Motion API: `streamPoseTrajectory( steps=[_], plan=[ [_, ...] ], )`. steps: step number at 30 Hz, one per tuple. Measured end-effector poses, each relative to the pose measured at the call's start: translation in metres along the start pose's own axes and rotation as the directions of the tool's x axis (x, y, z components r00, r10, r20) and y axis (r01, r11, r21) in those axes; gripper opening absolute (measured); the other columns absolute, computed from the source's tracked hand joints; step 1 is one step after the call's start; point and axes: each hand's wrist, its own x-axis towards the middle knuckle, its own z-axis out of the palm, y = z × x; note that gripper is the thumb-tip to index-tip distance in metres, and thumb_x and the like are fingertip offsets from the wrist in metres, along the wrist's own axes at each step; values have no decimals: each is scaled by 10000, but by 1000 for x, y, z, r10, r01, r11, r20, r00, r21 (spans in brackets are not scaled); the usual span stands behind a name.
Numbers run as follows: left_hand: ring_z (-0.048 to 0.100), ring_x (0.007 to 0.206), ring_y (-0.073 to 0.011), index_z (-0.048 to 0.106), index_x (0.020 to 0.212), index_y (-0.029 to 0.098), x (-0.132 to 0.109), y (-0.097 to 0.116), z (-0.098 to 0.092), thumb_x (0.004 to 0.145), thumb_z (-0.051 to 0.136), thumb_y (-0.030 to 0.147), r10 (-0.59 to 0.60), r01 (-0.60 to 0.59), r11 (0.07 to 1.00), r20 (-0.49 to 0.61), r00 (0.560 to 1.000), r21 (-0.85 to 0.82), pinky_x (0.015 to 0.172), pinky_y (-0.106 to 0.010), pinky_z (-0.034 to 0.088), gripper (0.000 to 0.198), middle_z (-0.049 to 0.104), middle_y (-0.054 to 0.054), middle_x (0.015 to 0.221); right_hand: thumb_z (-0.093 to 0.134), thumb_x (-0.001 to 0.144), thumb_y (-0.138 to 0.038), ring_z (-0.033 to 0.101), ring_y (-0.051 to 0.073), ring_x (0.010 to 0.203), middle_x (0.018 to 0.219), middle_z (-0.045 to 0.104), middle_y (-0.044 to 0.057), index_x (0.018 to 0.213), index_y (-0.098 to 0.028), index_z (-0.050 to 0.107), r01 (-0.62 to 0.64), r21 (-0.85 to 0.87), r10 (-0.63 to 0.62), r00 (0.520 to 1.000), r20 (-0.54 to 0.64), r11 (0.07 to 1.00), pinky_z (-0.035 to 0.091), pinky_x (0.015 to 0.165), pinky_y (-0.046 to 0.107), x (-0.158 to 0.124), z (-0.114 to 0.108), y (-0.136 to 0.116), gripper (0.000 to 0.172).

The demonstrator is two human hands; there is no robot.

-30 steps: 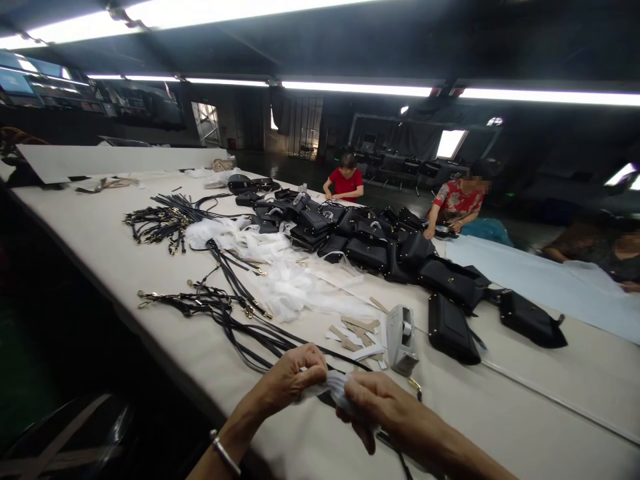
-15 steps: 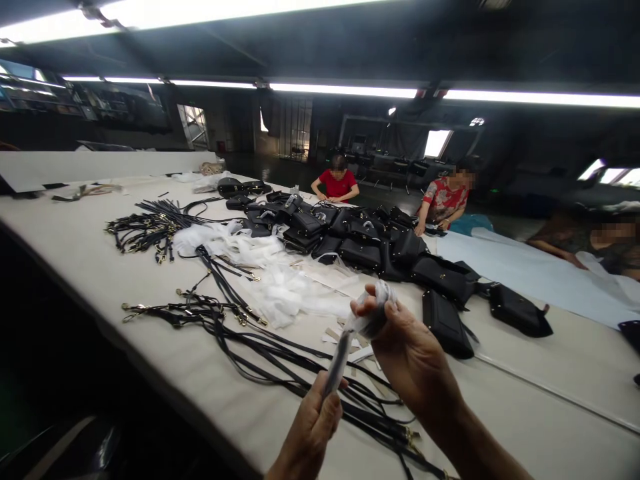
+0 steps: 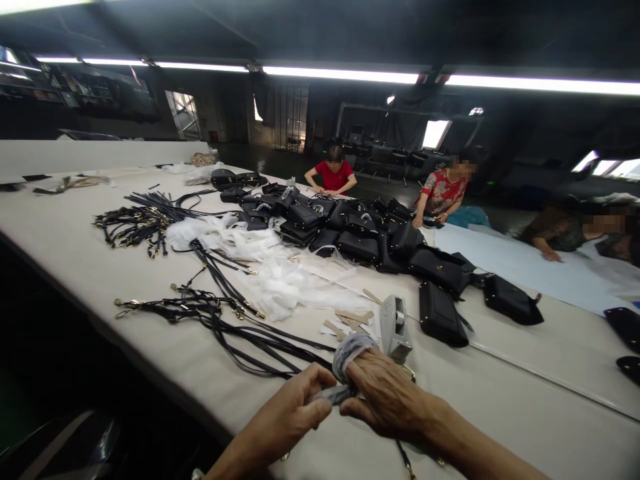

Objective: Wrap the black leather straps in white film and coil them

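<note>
Near the table's front side, a dark strap wrapped in thin whitish film [image 3: 349,352] is coiled in a loop around the fingers of my right hand [image 3: 393,393]. My left hand [image 3: 300,407] pinches the lower length of the wrapped strap between thumb and fingers, close beside the right thumb. Just behind my right hand stands a grey tape dispenser [image 3: 395,327]. Black straps with gold clasps [image 3: 250,340] run across the table to the left and pass under my hands, where parts of them are hidden.
A heap of black bags [image 3: 360,240] covers the middle of the table [image 3: 525,413]. White wrapping film [image 3: 275,287] and beige strips [image 3: 355,320] lie before it. Another strap bundle [image 3: 135,223] is farther left. Several co-workers sit or stand across the table, one in a red shirt [image 3: 334,177].
Both hands have come lower and closer together. The film-wrapped strap now forms a wider loop around my right hand's fingers. The tape dispenser, hidden before, has come into view.
</note>
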Motion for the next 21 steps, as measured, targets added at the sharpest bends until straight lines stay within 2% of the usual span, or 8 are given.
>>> streamPoseTrajectory(
  steps=[3, 6, 8, 11, 14, 16, 18, 21],
  plan=[
    [460, 675, -126, 580, 1023, 207, 1, 4, -4, 712, 588, 80, 48, -40, 976, -29, 998, 216, 615, -224, 333, 336, 535, 63, 731, 624, 866, -456, 535, 239, 782, 861, 641, 92, 854, -184, 590, -133, -18, 134, 986, 100, 991, 413, 705, 363, -9, 6, 1, 275],
    [502, 724, -139, 597, 882, 202, 7, 5, -7, 766, 586, 130, 90, -77, 955, -34, 995, 286, 643, -227, 350, 138, 588, 46, 776, 523, 931, -438, 532, 204, 730, 825, 636, 63, 814, -190, 586, -272, 69, 256, 950, 178, 960, 383, 649, 315, -14, 4, -5, 282],
    [518, 737, -148, 607, 809, 196, 13, 0, -8, 829, 577, 206, 114, -88, 943, -65, 991, 321, 664, -231, 366, 38, 595, 34, 766, 453, 967, -402, 531, 169, 669, 732, 624, 23, 742, -192, 571, -356, 244, 295, 921, 255, 902, 372, 622, 284, -16, 5, -10, 329],
    [530, 772, -159, 631, 748, 192, 23, -12, -5, 861, 568, 264, 152, -112, 922, -80, 985, 370, 713, -239, 388, 148, 577, 15, 783, 398, 984, -392, 535, 123, 553, 595, 596, -20, 728, -181, 579, -494, 563, 334, 868, 368, 662, 371, 560, 237, -21, 14, -12, 378],
    [529, 785, -162, 650, 739, 189, 31, -26, 4, 854, 572, 280, 111, -101, 943, -16, 994, 318, 724, -245, 393, 166, 583, 6, 794, 441, 945, -468, 463, 89, 423, 499, 533, -44, 728, -157, 606, -576, 715, 407, 808, 426, 396, 305, 447, 203, -32, 29, -9, 413],
    [513, 713, -143, 640, 734, 176, 34, -34, 13, 850, 576, 305, 31, -41, 984, 60, 998, 175, 671, -239, 380, 186, 582, 16, 725, 499, 898, -508, 393, 69, 366, 459, 490, -53, 688, -143, 618, -590, 766, 446, 775, 448, 256, 240, 392, 193, -39, 35, -7, 437],
    [492, 613, -112, 604, 772, 170, 36, -40, 21, 835, 607, 353, -74, 78, 996, 124, 989, -30, 570, -216, 337, 194, 583, 31, 668, 534, 866, -513, 333, 53, 341, 440, 473, -56, 683, -129, 638, -562, 820, 473, 754, 456, 106, 217, 374, 187, -45, 39, -8, 438],
    [480, 485, -79, 513, 848, 193, 39, -46, 32, 785, 682, 404, -205, 246, 930, 170, 964, -273, 422, -181, 199, 278, 606, 42, 647, 510, 861, -592, 333, 52, 329, 399, 452, -50, 652, -115, 647, -468, 872, 517, 716, 470, -144, 217, 359, 175, -51, 45, -10, 538]
  ],
)
